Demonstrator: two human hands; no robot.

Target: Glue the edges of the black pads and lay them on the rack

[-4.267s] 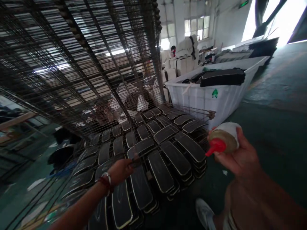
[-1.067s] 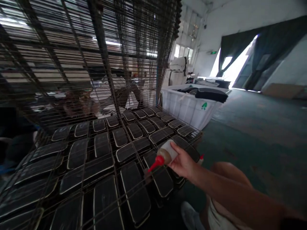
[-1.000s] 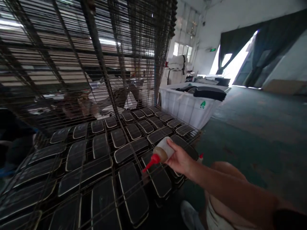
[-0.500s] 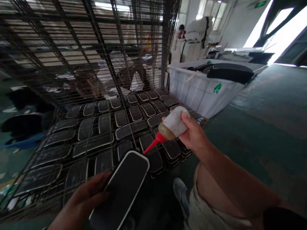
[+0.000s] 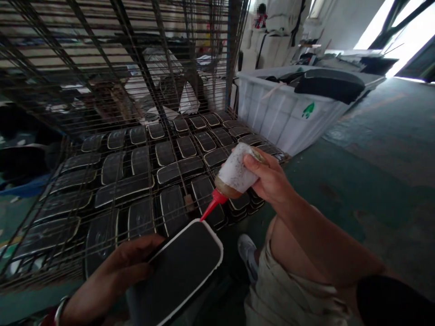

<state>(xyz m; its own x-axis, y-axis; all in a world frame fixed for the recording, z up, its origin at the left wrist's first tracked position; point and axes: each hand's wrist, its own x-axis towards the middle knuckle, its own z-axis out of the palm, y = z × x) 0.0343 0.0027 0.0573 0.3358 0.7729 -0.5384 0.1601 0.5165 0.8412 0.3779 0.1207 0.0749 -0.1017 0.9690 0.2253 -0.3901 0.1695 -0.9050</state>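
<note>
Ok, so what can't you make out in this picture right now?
All in the head view:
- Near end of the pad: cut off by the bottom edge.
- Left hand: ends of some fingers hidden by the pad.
- Right hand: most fingers hidden by the bottle.
- Nozzle tip: too small to tell if it touches the pad's rim.
- Bottom of the bin: hidden by its wall.

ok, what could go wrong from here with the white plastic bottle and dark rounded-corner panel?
The bottle tilts nozzle-down in the right hand; too hard a squeeze might let out excess. Its pointed red nozzle sits at the white rim of the panel; a slip could smear. The left hand grips one side, so the panel might tip.
</note>
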